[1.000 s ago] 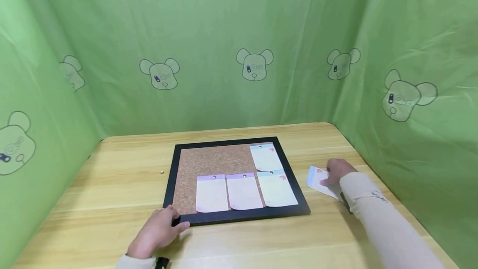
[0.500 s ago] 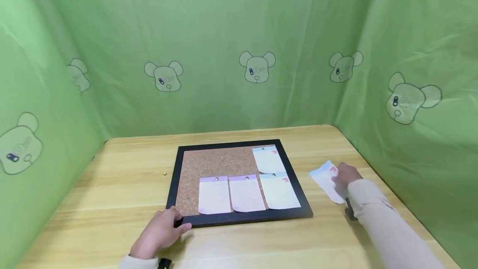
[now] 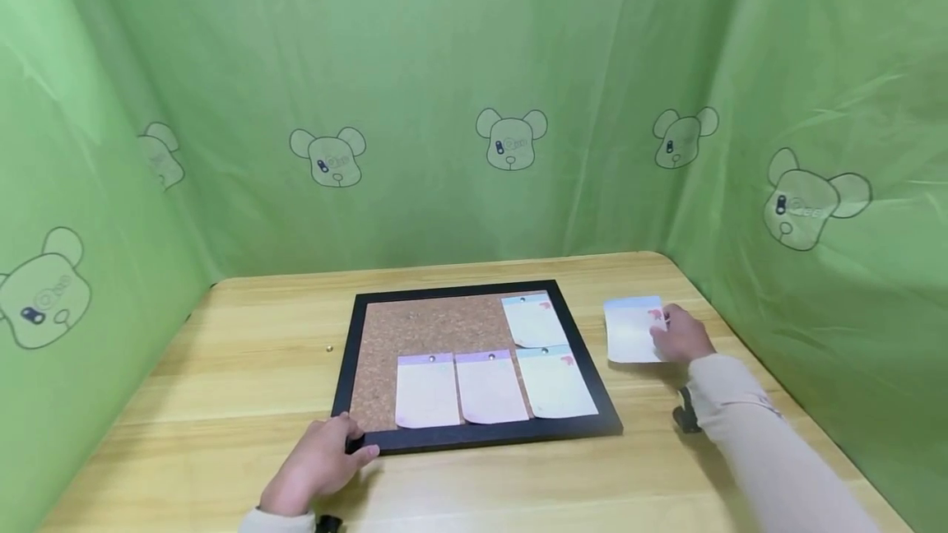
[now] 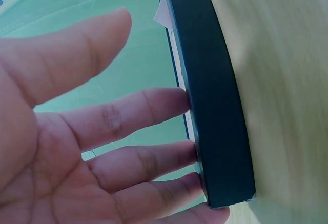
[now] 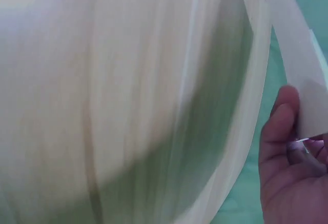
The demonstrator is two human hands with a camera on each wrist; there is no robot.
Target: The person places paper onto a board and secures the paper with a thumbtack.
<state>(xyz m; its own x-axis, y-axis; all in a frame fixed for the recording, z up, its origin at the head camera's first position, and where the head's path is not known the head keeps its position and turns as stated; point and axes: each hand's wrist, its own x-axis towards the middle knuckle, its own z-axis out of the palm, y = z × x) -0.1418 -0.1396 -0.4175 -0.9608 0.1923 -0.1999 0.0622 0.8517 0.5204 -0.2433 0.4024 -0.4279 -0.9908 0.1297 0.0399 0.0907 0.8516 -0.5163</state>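
Note:
A cork board [image 3: 425, 323] in a black frame lies on the table. At its near left corner rests my left hand [image 3: 314, 461]; in the left wrist view its straight fingertips touch the black frame [image 4: 212, 106], while the thumb stands apart. My right hand [image 3: 683, 336], right of the board, pinches the edge of a white note sheet [image 3: 633, 334] with a blue top strip and a red print. The sheet is held up above the table. In the right wrist view, thumb and fingers grip the paper [image 5: 300, 55].
Two purple-topped notes [image 3: 428, 393] are pinned along the board's near side. Two blue-topped notes [image 3: 535, 323] hang one above the other at its right. A small metal thumbtack [image 3: 329, 349] lies on the table [image 3: 244, 368] left of the board. Green curtains [image 3: 415, 212] surround the table.
My right hand has raised the note sheet from near the table and turned it upright, blue strip now at the far edge. The left hand has stayed on the board's corner.

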